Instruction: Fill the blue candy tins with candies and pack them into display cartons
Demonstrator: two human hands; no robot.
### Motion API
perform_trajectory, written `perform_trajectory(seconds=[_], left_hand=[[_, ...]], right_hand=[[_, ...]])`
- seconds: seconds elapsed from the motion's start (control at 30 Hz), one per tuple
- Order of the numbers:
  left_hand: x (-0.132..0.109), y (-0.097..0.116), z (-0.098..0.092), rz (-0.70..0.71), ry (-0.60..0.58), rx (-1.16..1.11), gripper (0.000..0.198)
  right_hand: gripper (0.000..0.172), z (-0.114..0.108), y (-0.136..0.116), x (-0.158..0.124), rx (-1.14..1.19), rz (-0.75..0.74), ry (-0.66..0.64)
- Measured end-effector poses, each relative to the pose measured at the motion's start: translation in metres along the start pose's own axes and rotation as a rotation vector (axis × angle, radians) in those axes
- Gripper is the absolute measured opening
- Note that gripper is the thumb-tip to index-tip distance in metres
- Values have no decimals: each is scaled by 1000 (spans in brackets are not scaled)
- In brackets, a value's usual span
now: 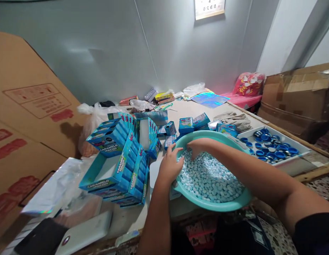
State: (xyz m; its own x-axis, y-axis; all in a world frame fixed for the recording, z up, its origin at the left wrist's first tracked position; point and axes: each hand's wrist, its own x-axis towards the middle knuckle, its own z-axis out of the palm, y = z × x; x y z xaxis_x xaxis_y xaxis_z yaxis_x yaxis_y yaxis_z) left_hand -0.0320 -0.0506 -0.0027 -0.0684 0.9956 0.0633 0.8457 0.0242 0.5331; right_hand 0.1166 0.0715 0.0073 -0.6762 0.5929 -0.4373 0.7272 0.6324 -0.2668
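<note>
A round turquoise basin full of small pale blue and white candies stands before me at the table's front edge. My left hand is at its left rim, fingers spread and holding nothing. Inside the basin, my right hand reaches down to the candies near the left wall. Its fingers are bent and apart, with no object visible between them. A pale flat device, perhaps a scale, lies partly hidden behind my left hand. Small blue tins lie behind the basin.
Blue printed display boxes are stacked on the left. On the right, a white tray holds many small blue-and-silver round pieces. A grey cloth lies behind it. A phone rests front left; large cartons flank the table.
</note>
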Motion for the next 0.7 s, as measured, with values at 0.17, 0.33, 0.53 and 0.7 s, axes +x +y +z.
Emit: perform_trajectory(seconds=[0.17, 0.33, 0.53, 0.7], left_hand=[[-2, 1, 0, -9, -8, -6, 44], [-2, -3, 1, 5, 7, -43, 42], [-4, -4, 0, 18, 7, -111, 40], [-6, -6, 0, 14, 11, -126, 39]], right_hand=[[82, 10, -3, 9, -45, -34, 1], [84, 13, -5, 11, -44, -27, -3], [80, 14, -7, 12, -33, -4, 8], [75, 17, -2, 18, -14, -19, 16]])
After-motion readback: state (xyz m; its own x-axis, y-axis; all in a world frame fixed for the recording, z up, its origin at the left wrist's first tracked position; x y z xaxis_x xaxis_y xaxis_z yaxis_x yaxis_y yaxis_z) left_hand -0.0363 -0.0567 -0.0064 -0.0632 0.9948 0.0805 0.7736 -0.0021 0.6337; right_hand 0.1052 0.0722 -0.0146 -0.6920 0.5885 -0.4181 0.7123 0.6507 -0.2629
